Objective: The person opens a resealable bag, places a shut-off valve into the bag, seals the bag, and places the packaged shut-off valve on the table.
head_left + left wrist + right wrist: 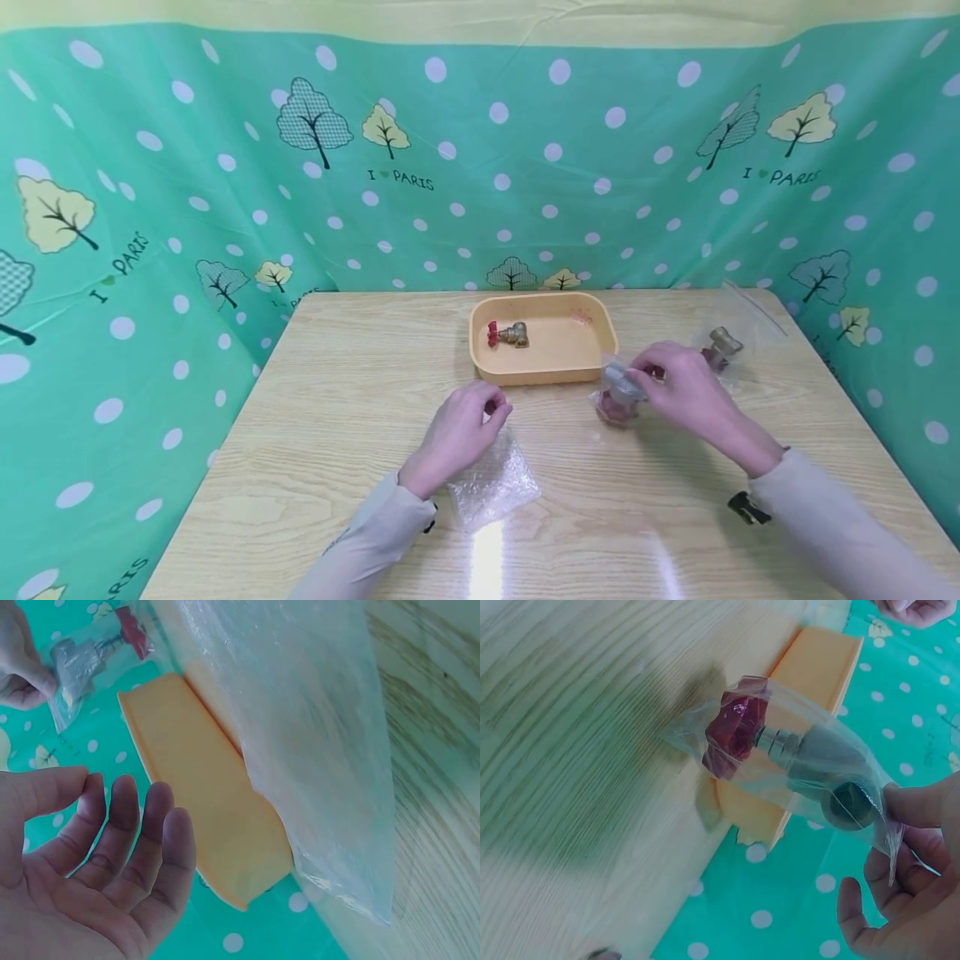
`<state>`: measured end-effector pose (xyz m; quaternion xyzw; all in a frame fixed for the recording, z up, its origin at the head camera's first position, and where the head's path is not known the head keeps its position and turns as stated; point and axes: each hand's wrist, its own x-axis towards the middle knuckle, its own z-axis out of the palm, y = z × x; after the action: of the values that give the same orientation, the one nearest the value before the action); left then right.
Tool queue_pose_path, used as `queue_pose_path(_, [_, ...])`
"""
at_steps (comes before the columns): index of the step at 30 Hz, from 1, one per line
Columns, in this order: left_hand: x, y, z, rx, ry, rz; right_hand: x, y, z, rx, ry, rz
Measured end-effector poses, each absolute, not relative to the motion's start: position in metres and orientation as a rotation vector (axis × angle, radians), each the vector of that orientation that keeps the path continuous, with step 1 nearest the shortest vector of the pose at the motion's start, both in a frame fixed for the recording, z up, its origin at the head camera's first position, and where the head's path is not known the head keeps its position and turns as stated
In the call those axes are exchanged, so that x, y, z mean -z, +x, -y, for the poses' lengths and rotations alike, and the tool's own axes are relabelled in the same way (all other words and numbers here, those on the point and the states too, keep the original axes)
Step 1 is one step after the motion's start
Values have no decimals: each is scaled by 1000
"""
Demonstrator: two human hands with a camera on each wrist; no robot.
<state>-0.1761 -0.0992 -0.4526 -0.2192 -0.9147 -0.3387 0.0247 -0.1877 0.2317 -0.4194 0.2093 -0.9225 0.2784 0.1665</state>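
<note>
My right hand (686, 387) pinches the top of a clear plastic bag (889, 832) with a valve (829, 769) inside. The valve has a metal body and a red handwheel (736, 727), which hangs lowest, near the front right of the tan tray (543, 377). In front of the tray, my left hand (459, 427) is above a bubble-wrap sheet or pouch (497, 487). Its fingers bend loosely, thumb close to the index fingertip, and the left wrist view shows nothing held between them.
A bare brass valve (515, 335) with a red handwheel lies in the tray's left part. Right of the tray, another valve (723, 343) sits in a clear zip bag (757, 312) on the wooden table (315, 433). A patterned green cloth (480, 208) surrounds the table's back and sides.
</note>
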Motion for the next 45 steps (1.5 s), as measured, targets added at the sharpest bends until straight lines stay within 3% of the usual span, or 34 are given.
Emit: queue_pose_path(45, [455,-176,99,996,-662,2844,414,-219,-296,-853,74,2725])
